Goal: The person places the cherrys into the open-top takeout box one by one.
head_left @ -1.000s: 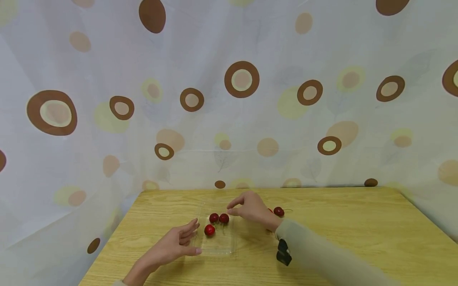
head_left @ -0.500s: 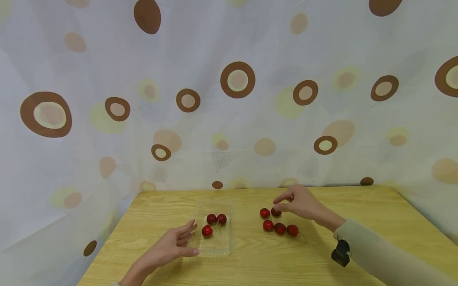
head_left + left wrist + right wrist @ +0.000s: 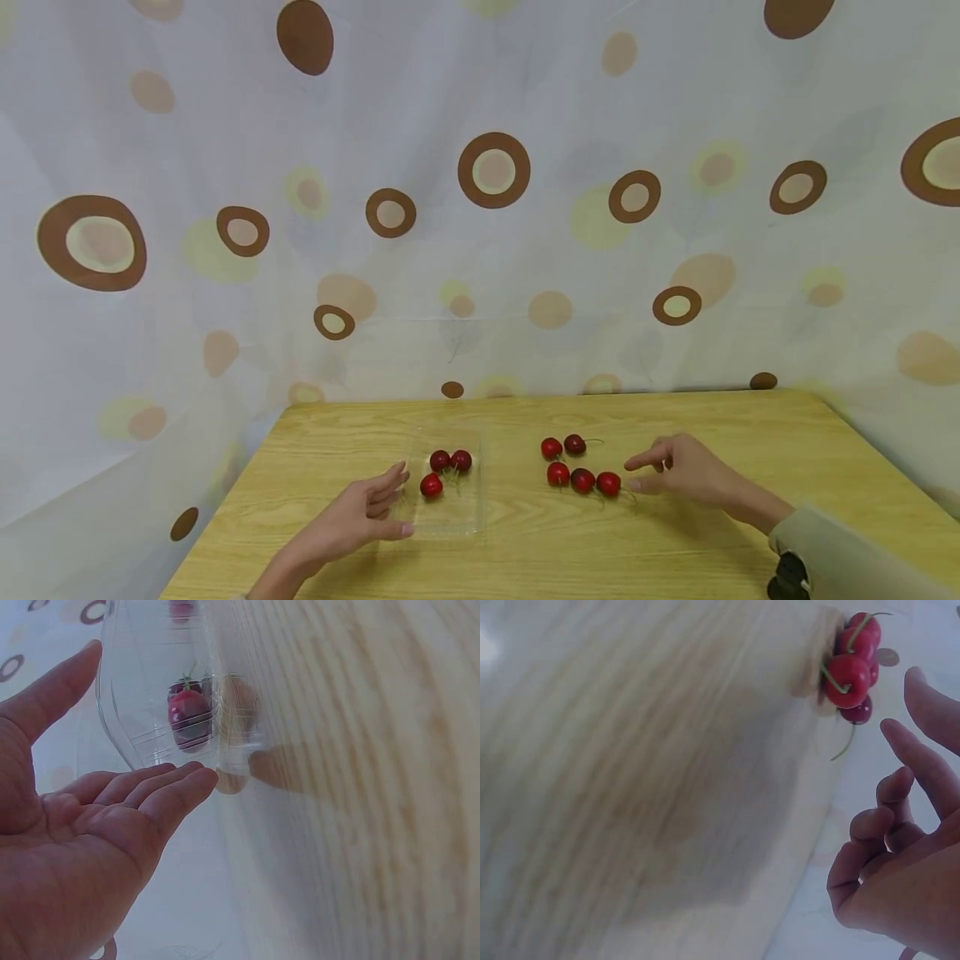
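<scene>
A clear plastic container lies on the table with three dark red cherries inside. Beside its left wall, my left hand has thumb and fingers spread; the left wrist view puts the fingertips at the container's edge, though contact is unclear. To the right lie several loose cherries with green stems, in a back pair and a front row. Just right of the front row's last cherry, my right hand has thumb and index finger apart, other fingers bent, holding nothing.
The wood-grain table reaches back to a pale curtain with brown and yellow circles, which also hangs along both sides. Bare wood separates the container from the loose cherries.
My right hand has left the container's right side, passed over the back pair of cherries, and come down right of the front row. The left hand has stayed at the container.
</scene>
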`<state>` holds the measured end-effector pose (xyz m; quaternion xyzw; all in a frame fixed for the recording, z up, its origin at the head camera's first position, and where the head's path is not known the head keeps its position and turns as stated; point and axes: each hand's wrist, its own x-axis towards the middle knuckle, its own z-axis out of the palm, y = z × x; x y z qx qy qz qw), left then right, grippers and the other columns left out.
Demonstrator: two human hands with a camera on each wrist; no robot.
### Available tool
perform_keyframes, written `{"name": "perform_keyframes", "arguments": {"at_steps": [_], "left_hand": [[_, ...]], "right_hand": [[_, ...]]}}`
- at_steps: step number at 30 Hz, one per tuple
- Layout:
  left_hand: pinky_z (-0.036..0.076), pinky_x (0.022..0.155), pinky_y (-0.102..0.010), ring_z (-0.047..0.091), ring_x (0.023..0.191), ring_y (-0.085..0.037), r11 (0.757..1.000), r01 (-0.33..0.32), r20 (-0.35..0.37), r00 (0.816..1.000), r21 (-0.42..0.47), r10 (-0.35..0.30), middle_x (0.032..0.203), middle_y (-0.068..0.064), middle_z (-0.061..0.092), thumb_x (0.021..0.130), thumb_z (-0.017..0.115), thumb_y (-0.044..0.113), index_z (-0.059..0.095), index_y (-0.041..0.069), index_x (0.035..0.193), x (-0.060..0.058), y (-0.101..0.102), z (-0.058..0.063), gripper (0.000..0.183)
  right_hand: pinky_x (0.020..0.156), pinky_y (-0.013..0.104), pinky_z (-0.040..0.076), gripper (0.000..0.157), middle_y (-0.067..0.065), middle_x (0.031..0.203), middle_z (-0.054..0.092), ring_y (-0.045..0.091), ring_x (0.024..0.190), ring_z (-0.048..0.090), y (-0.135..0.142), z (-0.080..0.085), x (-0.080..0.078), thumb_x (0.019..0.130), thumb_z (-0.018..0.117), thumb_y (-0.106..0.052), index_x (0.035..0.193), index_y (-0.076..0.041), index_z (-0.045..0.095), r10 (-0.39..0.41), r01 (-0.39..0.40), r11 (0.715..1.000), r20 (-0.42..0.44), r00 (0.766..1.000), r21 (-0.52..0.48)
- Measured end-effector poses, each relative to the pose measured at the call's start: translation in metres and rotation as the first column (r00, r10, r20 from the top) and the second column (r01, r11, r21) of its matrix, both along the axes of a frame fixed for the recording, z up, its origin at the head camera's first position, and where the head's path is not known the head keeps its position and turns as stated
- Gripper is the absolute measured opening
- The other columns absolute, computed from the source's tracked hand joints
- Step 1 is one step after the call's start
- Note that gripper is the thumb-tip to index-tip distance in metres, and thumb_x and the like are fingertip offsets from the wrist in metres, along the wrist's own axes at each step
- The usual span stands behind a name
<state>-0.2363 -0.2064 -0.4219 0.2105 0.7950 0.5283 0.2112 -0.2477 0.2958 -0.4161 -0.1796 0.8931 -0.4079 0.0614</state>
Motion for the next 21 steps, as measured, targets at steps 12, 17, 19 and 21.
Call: {"name": "perform_keyframes", "arguments": {"at_steps": [12,17,19,21], "left_hand": [[0.036,0.117,-0.060,0.027,0.150,-0.054,1.000,0.001,0.001,1.000,0.008,-0.001,0.165,-0.036,0.020,0.102,0.074,0.018,0.012,-0.009,0.164,0.000,0.000,0.000,0.091],[0.036,0.117,-0.060,0.027,0.150,-0.053,1.000,0.001,0.003,1.000,0.006,-0.002,0.165,-0.036,0.020,0.103,0.073,0.017,0.012,-0.009,0.164,0.000,0.000,0.001,0.091],[0.037,0.117,-0.060,0.026,0.150,-0.053,1.000,0.003,0.010,1.000,0.007,-0.003,0.166,-0.036,0.020,0.103,0.073,0.018,0.012,-0.009,0.165,0.000,0.000,0.001,0.091],[0.037,0.117,-0.060,0.026,0.150,-0.053,1.000,0.002,0.013,1.000,0.009,-0.003,0.166,-0.036,0.019,0.103,0.073,0.018,0.011,-0.008,0.165,0.000,0.000,0.001,0.091]], "right_hand": [[0.061,0.026,0.038,0.036,0.004,0.084,0.060,0.016,0.074,0.047,0.012,-0.018,0.006,0.090,0.086,-0.020,0.116,0.003,0.080,-0.024,0.024,1.000,0.057,0.998,-0.009],[0.059,0.026,0.039,0.032,0.005,0.082,0.061,0.015,0.073,0.048,0.013,-0.022,0.007,0.091,0.085,-0.016,0.112,0.006,0.080,-0.017,0.019,0.999,0.047,0.999,-0.037],[0.059,0.025,0.040,0.029,0.005,0.083,0.063,0.014,0.072,0.049,0.012,-0.024,0.006,0.090,0.085,-0.015,0.110,0.006,0.081,-0.014,0.016,0.999,0.043,0.999,-0.045],[0.060,0.024,0.041,0.027,0.005,0.083,0.064,0.013,0.072,0.050,0.012,-0.026,0.006,0.090,0.086,-0.013,0.108,0.006,0.081,-0.012,0.014,0.999,0.039,0.999,-0.052]]}}
